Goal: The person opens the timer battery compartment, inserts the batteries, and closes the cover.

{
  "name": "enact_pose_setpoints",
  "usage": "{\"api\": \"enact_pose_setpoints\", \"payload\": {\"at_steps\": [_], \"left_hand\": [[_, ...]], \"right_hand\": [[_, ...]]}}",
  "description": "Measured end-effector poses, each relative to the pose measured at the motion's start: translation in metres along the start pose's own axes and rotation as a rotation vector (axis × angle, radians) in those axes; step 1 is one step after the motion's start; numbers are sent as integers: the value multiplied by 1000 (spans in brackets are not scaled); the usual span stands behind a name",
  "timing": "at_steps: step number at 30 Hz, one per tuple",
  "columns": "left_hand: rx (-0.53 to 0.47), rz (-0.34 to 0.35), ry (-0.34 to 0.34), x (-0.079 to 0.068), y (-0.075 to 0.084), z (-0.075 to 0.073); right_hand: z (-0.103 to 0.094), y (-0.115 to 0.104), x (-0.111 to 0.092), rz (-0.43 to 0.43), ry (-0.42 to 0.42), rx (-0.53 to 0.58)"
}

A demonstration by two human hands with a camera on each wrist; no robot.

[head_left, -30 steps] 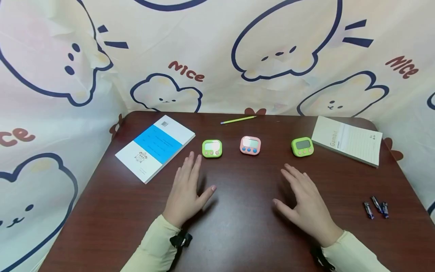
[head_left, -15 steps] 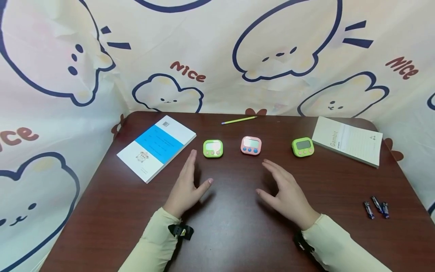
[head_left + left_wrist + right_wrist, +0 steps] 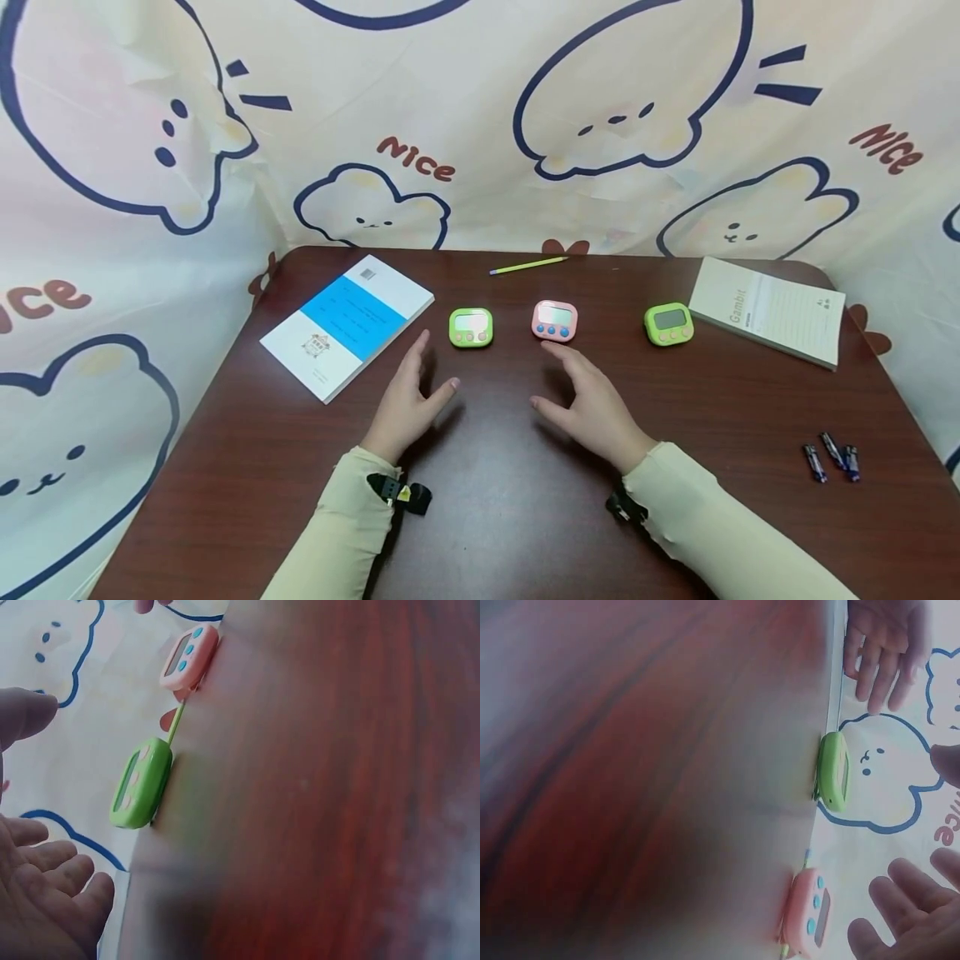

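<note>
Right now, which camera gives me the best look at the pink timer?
The head view: the pink timer faces the camera, screen and blue buttons clear. Both wrist views catch it obliquely, at the frame edge and blurred.

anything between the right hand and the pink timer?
Nothing visible. The right hand is open, fingertips just short of the pink timer, with only bare table between. The left hand sits near the green timer, off to the side.

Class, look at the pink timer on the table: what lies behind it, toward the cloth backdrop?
Behind the pink timer lies a pencil on the bare table, then the cartoon cloth. The timer hides only the strip of table right behind it.
</note>
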State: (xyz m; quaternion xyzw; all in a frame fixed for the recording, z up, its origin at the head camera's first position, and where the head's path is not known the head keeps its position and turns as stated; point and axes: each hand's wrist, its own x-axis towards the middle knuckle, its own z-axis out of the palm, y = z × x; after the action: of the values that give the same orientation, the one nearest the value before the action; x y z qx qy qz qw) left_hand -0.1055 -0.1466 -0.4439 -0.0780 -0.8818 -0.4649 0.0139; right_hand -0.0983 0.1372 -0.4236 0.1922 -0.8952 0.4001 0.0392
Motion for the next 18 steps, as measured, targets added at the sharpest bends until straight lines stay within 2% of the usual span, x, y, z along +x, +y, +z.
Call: {"api": "enact_pose_setpoints", "payload": {"at_steps": [6,14,18], "left_hand": [[-50,-25,0,10,-7,1],[-114,-80,19,28,-7,5],[-119,-81,11,39,-9,7]], "right_hand": [[13,-1,19,14,-16,31],[29,3,49,172,-45,104],[40,3,62,210,-58,153]]}}
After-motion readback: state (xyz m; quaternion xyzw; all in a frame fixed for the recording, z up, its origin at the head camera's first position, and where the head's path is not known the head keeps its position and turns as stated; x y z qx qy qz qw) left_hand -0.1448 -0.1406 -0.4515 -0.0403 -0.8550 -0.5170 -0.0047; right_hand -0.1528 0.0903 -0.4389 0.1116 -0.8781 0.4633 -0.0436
